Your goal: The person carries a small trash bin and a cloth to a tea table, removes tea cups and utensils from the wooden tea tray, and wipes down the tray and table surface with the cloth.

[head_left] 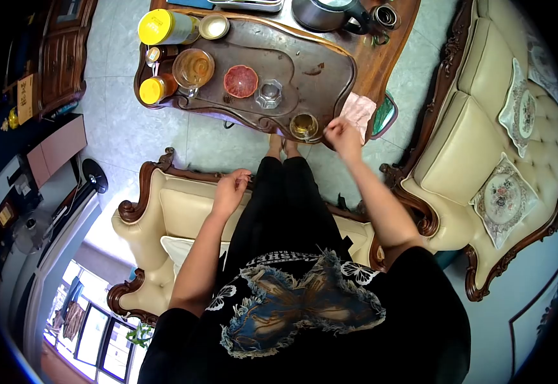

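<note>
My right hand (344, 136) is at the front right corner of the dark tea tray (330, 70), its fingers curled in; what they hold, if anything, I cannot make out. Just left of it is a small glass cup (304, 127) with yellowish liquid. A crumpled pink cloth (359, 109) lies behind the hand, at the tray's right edge. My left hand (232, 191) hangs by my left thigh over the sofa seat, fingers curled, with nothing visible in it. On the tray are a faceted clear glass dish (269, 94), a round red dish (240, 81) and a glass pitcher (194, 68) holding amber liquid.
At the tray's left stand a yellow-lidded canister (157, 27), a yellow-lidded jar (153, 90) and a small cup (214, 27). A kettle (327, 14) is at the back of the wooden table. A green-lined bin (384, 115) stands right of the tray, beside a cream sofa (448, 144).
</note>
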A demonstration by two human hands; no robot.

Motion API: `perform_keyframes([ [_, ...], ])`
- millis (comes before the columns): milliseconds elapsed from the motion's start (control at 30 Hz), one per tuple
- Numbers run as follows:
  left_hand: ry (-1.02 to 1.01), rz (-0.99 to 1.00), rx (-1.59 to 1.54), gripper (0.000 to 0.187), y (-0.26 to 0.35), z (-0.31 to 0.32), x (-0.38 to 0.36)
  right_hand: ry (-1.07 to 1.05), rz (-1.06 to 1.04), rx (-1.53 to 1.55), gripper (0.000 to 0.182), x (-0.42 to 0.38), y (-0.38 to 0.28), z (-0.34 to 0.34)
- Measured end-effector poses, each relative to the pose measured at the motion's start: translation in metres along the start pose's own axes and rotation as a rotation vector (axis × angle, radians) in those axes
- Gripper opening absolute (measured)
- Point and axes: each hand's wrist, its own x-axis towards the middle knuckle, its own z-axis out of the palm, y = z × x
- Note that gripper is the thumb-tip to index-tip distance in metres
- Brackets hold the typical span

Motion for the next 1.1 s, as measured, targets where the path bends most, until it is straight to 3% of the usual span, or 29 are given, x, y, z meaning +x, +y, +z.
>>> perform_keyframes([
  [33,-0.002,0.012,-0.009,0.023,-0.003,0.001,-0.001,0.008,0.034,0.052,0.023,-0.020,0.004,0.017],
  [167,0.007,0.091,0.016,0.021,-0.016,0.000,-0.004,0.144,0.060,0.117,0.027,-0.053,-0.016,0.065],
  [233,0.008,0.074,0.028,0.021,-0.015,-0.003,-0.009,0.099,0.428,0.418,0.020,-0.049,-0.026,0.077],
  [333,0.025,0.054,0.032,0.021,-0.013,-0.012,-0.020,0.112,0.370,0.358,0.011,-0.043,-0.019,0.089],
  [467,0.069,0.092,0.029,0.021,-0.021,-0.023,-0.030,0.157,0.332,0.442,0.010,-0.038,0.001,0.099],
  [733,0.115,0.074,0.036,0.021,-0.039,-0.028,-0.042,0.150,0.159,0.282,0.006,-0.024,0.012,0.079],
  [1100,0.295,0.040,-0.006,0.019,-0.052,0.037,-0.078,-0.033,-0.109,0.279,0.017,-0.005,0.006,0.022],
])
